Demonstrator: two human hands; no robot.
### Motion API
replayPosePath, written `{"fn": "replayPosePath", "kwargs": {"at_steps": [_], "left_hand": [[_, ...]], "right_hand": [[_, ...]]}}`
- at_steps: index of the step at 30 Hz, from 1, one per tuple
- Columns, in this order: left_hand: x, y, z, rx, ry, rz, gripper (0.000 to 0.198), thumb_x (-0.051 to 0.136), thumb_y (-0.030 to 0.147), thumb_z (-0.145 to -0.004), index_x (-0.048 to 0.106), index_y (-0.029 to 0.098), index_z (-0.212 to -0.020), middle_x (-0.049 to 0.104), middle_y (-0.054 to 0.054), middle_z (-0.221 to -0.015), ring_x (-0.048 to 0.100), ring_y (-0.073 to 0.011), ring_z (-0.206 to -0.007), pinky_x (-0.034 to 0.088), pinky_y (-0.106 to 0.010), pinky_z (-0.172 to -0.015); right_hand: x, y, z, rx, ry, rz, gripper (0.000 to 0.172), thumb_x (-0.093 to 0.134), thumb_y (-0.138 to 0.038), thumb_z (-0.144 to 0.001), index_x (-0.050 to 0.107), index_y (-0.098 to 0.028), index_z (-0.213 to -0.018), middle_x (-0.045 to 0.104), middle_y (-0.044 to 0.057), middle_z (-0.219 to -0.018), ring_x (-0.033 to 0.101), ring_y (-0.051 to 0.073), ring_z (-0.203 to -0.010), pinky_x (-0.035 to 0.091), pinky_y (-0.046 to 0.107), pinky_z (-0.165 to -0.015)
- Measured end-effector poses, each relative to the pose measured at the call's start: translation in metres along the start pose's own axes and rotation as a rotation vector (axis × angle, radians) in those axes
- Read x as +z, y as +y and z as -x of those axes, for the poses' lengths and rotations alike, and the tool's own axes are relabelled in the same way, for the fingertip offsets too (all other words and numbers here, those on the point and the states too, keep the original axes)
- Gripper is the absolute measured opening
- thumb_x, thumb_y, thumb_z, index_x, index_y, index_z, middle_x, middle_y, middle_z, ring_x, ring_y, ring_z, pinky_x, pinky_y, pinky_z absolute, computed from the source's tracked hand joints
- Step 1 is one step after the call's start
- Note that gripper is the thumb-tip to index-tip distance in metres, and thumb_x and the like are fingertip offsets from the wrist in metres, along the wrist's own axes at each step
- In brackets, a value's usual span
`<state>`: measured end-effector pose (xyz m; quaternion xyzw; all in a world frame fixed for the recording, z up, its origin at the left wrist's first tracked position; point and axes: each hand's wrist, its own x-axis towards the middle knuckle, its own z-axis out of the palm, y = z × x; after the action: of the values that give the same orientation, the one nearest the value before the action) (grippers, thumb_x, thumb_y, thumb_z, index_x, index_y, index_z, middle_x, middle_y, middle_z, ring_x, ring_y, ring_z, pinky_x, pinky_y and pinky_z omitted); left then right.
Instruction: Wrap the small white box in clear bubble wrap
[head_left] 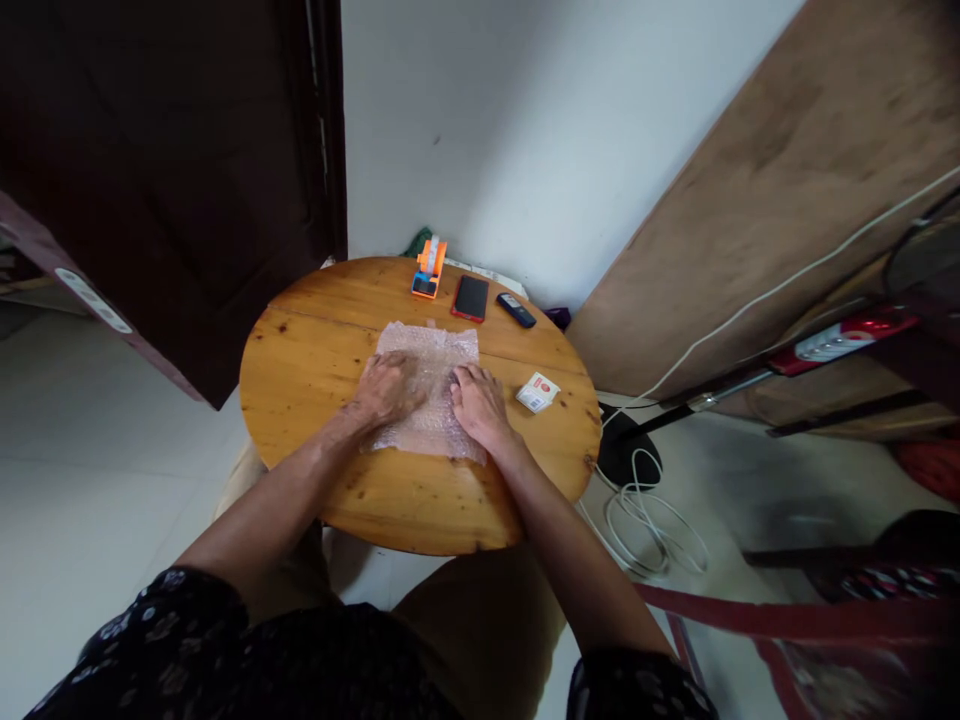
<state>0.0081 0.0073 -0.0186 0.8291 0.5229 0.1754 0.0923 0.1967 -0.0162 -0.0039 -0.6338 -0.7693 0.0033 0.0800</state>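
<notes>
A sheet of clear bubble wrap point(431, 365) lies flat in the middle of a round wooden table point(315, 350). My left hand point(386, 390) rests palm down on its left part, fingers laid flat. On the sheet's right edge my right hand point(480, 402) presses down the same way, fingers stretched forward. Neither hand grips anything.
At the table's far edge stand an orange tape dispenser point(429, 268), a red-cased phone point(470, 297) and a dark remote-like device point(517, 310). A small white card packet point(537, 392) lies right of my right hand. White cable coils point(649, 520) lie on the floor to the right.
</notes>
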Motion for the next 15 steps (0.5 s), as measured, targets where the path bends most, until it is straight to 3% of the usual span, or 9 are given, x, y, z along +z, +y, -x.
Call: {"fn": "replayPosePath", "kwargs": {"at_steps": [5,9,15], "left_hand": [[-0.005,-0.002,0.001,-0.197,0.042,-0.084,0.051,0.055,0.045,-0.089,0.06,0.018,-0.131,0.057,-0.013,-0.145,0.048,-0.0337,-0.136,0.038,-0.048,-0.111],[-0.006,-0.001,0.002,-0.236,0.038,-0.088,0.053,0.056,0.047,-0.087,0.059,0.021,-0.133,0.057,-0.012,-0.145,0.045,-0.0338,-0.138,0.035,-0.049,-0.113],[-0.008,-0.013,0.002,-0.269,0.022,-0.088,0.044,0.047,0.027,-0.09,0.06,0.019,-0.132,0.059,-0.013,-0.142,0.047,-0.0318,-0.138,0.038,-0.048,-0.111]], "right_hand": [[0.002,0.0,0.008,0.014,0.038,0.035,0.042,0.037,-0.031,-0.102,0.056,-0.015,-0.136,0.055,0.013,-0.146,0.051,0.03,-0.125,0.038,0.044,-0.1],[0.001,-0.001,0.012,0.061,0.051,0.066,0.04,0.037,-0.034,-0.101,0.06,-0.015,-0.129,0.056,0.015,-0.143,0.052,0.03,-0.121,0.037,0.045,-0.096],[0.0,0.003,0.016,0.091,0.041,0.089,0.037,0.036,-0.021,-0.099,0.059,-0.015,-0.128,0.058,0.014,-0.141,0.052,0.027,-0.121,0.037,0.042,-0.095]]}}
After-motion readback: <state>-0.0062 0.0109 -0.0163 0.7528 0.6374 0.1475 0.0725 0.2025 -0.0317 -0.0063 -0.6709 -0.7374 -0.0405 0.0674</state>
